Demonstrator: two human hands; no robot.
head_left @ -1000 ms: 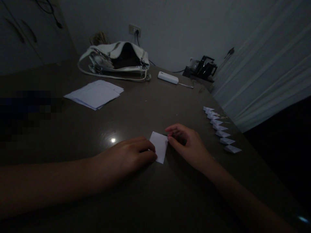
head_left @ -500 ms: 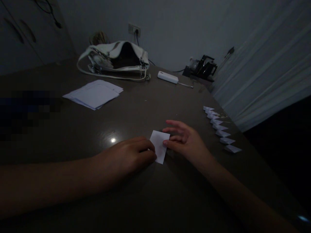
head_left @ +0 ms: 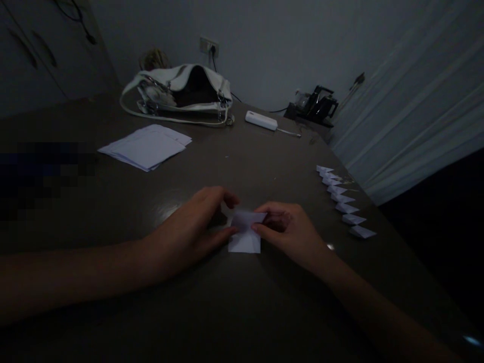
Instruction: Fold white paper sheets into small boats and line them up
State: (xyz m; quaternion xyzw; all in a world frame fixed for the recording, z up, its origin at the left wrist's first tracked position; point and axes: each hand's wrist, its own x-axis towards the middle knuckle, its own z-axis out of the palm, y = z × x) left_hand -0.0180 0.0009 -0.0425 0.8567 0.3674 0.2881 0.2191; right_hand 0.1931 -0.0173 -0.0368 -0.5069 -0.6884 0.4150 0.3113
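A small white paper rectangle (head_left: 245, 232) lies on the dark table (head_left: 234, 307) in front of me, its far edge lifted and bent toward me. My left hand (head_left: 191, 229) pinches the paper's left side with thumb and fingers. On the right side, my right hand (head_left: 289, 232) pinches it the same way. Both hands are closed on the paper.
A row of several small folded white paper pieces (head_left: 344, 201) runs along the table's right edge. A stack of white sheets (head_left: 145, 146) lies at the far left. Behind it sit a white handbag (head_left: 181, 93), a white power bank (head_left: 261, 121) and a dark appliance (head_left: 315, 106). A curtain (head_left: 412, 106) hangs at right.
The paper lay flat under my left hand before. Both hands have since shifted to its sides, turned it square to me and raised its far edge into a fold.
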